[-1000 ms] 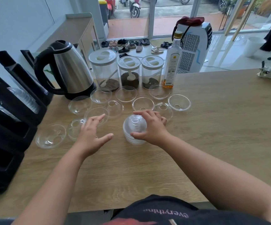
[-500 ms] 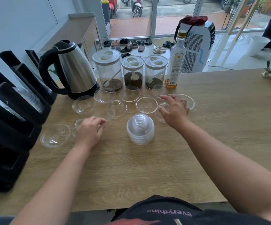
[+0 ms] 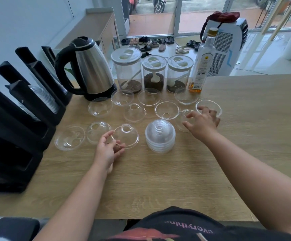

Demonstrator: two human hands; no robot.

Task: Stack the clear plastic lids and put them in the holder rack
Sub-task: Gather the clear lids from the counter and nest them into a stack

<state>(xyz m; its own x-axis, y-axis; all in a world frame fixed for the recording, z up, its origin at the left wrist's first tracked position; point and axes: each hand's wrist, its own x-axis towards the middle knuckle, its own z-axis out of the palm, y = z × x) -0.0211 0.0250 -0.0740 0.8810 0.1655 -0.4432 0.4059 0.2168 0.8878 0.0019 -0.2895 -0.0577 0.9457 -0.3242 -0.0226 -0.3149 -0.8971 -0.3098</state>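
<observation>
Clear plastic dome lids lie all over the wooden table (image 3: 176,180). One stack of lids (image 3: 160,135) stands in the middle, domes up, holes on top. How many are in the stack is hard to count, as they are see-through.

Around it I count about eleven loose lids. Some sit dome up, like the one behind the stack on the left (image 3: 134,113). Others lie upside down like little bowls, like the one far left (image 3: 69,137) and the one straight behind the stack (image 3: 167,109).

The left hand (image 3: 108,148) pinches the rim of one dome lid (image 3: 126,138) between thumb and fingers. This lid is dome up and tipped a bit, just left of the stack.

The right hand (image 3: 203,121) is open with fingers spread. It hovers over a lid (image 3: 182,121) that is mostly hidden under it. Its fingertips are close to an upside-down lid (image 3: 208,106). I cannot tell if it touches either one.

The black holder rack (image 3: 19,119) stands at the left edge, with long slots leaning back. Some clear lids show in two slots. Its left side is cut off.

At the back are one steel kettle (image 3: 90,70), three jars (image 3: 153,73) with white tops, and one bottle (image 3: 203,63).
</observation>
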